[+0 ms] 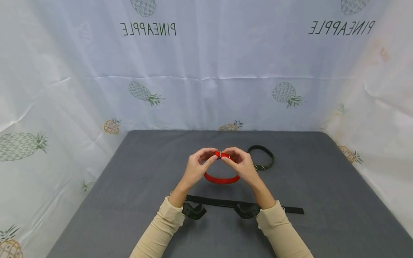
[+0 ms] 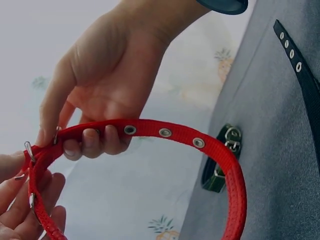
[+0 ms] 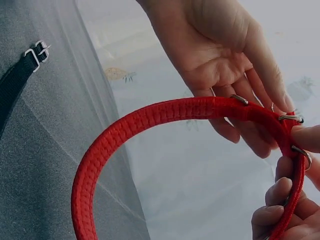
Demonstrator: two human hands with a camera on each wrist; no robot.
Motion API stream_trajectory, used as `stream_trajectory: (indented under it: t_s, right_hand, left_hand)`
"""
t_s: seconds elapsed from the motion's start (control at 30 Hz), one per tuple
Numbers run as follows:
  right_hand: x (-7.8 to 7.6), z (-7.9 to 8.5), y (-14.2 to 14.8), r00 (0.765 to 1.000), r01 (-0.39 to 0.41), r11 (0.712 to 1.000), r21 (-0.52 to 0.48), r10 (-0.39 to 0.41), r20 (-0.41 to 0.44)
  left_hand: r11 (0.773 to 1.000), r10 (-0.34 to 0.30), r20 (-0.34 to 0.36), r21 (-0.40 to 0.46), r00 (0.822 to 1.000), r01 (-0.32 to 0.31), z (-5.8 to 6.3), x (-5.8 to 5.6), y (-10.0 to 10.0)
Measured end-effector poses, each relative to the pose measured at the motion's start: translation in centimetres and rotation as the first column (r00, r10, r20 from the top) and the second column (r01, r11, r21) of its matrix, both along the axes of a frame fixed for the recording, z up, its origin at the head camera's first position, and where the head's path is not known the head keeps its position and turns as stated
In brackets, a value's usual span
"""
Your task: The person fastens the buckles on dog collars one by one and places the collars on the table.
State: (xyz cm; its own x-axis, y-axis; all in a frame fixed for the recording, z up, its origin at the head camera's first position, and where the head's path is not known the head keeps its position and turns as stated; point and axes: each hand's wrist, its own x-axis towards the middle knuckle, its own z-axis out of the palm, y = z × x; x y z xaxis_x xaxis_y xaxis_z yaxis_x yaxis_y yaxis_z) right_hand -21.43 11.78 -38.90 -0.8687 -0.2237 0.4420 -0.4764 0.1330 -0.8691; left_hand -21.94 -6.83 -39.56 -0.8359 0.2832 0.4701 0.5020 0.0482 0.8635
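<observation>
A red dog collar (image 1: 221, 180), bent into a loop, is held up above the grey table. My left hand (image 1: 195, 165) pinches it between thumb and fingers beside the metal buckle (image 2: 30, 151). On the buckle's other side my right hand (image 1: 244, 165) pinches the collar too, fingertips close to the left hand's. Silver eyelets (image 2: 165, 132) run along the strap on the left hand's side. A metal D-ring (image 3: 301, 157) shows near the buckle in the right wrist view. The collar's padded part hangs below both hands.
A dark green collar (image 1: 272, 157), buckled in a loop, lies on the grey table (image 1: 145, 172) beyond the right hand. Under the forearms stretches a long black strap (image 1: 213, 201), with eyelets at one end and a buckle (image 3: 40, 54) at the other. Pineapple-print curtains surround the table.
</observation>
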Motion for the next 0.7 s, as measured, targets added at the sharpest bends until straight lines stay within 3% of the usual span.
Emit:
stream_trajectory:
  t_s: [0.3, 0.47, 0.7]
  right_hand:
    - [0.0, -0.1, -0.5, 1.0, 0.026, 1.0, -0.004, -0.026, -0.002]
    - [0.2, 0.1, -0.6, 0.999, 0.036, 0.999, 0.03, -0.037, 0.032]
    - [0.4, 0.4, -1.2, 0.998, 0.024, 0.999, 0.037, -0.026, 0.052]
  left_hand:
    - [0.999, 0.025, 0.02, -0.031, 0.999, -0.024, 0.0, 0.1, -0.2]
    - [0.996, 0.056, -0.018, -0.071, 0.998, -0.057, 0.2, 0.2, 0.0]
    - [0.994, 0.087, -0.088, -0.053, 0.992, -0.092, 0.2, 0.3, 0.0]
